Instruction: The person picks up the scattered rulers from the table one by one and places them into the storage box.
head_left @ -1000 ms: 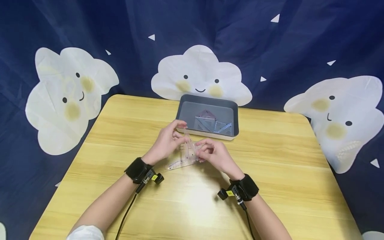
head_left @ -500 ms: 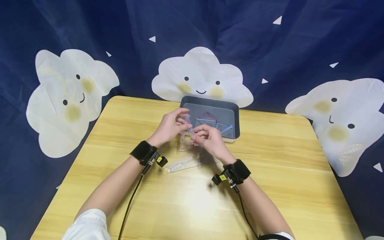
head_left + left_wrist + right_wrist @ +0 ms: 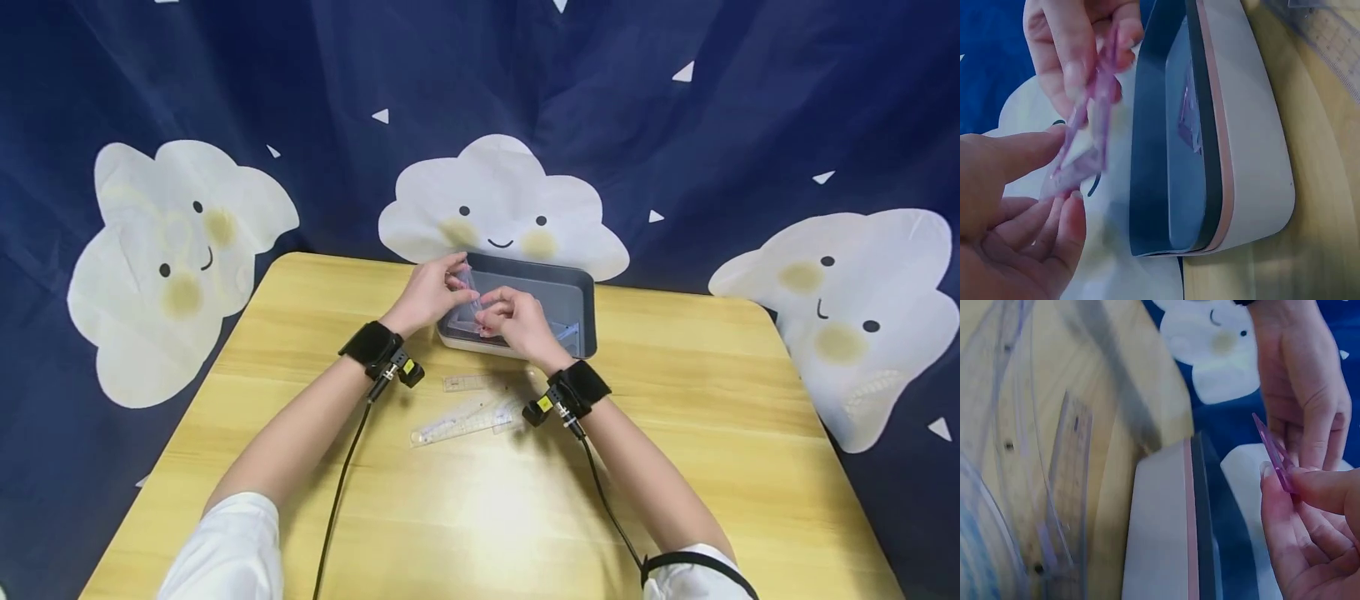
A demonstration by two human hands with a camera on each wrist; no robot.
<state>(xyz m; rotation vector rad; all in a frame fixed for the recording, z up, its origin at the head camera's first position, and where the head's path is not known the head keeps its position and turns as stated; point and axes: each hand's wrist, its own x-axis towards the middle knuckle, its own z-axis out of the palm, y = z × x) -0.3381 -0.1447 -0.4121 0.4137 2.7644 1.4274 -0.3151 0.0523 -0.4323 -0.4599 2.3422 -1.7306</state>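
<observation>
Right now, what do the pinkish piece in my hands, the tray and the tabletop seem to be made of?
The pinkish piece looks like glossy plastic, since it's translucent. The tray may be painted metal or plastic: smooth, dark inside, pale outside. The tabletop looks like wood or laminate: grained, with glossy glare.

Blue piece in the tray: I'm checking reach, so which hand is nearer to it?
Right: in the head view, the right hand sits just left of the blue piece; the left hand is farther off to the left.
</observation>
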